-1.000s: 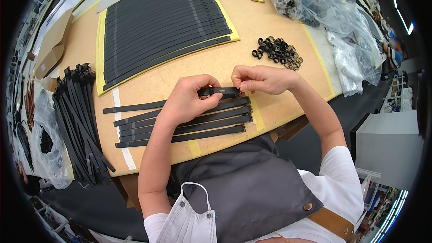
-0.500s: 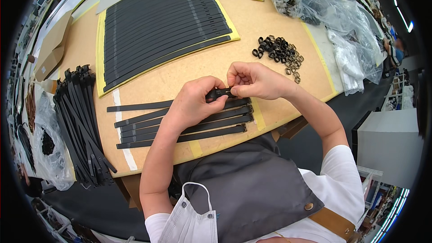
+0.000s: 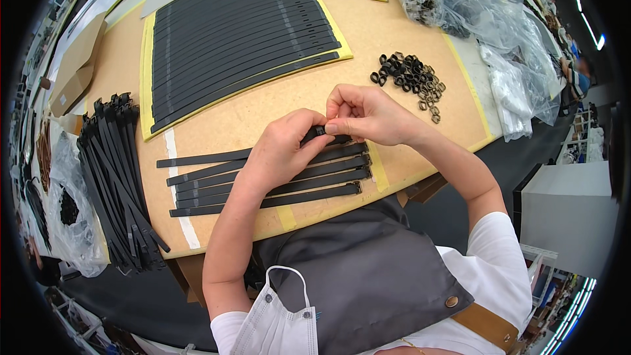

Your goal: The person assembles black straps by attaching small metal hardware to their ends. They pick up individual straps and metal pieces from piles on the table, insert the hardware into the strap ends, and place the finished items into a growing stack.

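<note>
A black strap [image 3: 217,156] end is pinched between the left hand [image 3: 284,151] and right hand [image 3: 368,113] above the table [image 3: 368,39]

1 head-worn fisheye view, looking steeply down, close above worktable [image 3: 407,33]; edges bend at rim.

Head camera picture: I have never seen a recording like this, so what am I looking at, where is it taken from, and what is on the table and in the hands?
The camera sits on a person's head and looks down, so the curved edges are only lens bending. There is no machine, just two bare hands. The left hand and right hand meet at the end of one black strap, pinching it together. More straps lie in a row below. On the wooden table are also a sheet of straps, a pile of small black buckles, a strap bundle and plastic bags.
</note>
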The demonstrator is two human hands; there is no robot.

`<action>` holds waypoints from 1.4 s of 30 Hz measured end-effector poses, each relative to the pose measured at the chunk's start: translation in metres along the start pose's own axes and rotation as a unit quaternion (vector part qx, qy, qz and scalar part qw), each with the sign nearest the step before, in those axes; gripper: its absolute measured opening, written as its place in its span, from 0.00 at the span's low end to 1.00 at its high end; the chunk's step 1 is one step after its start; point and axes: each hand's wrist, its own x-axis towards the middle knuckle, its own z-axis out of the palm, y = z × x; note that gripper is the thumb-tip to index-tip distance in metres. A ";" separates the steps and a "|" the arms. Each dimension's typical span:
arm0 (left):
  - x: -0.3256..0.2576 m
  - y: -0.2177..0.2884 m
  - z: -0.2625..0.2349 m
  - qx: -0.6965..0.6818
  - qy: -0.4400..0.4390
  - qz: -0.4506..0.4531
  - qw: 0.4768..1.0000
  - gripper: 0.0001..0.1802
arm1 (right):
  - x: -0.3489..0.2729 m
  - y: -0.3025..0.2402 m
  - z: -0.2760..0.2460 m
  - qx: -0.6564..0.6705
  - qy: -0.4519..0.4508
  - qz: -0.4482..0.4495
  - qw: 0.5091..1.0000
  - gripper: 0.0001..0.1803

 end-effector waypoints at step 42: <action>0.006 -0.003 0.001 -0.005 0.000 -0.082 0.997 0.14 | 0.024 0.023 0.003 0.084 0.017 0.066 0.994 0.14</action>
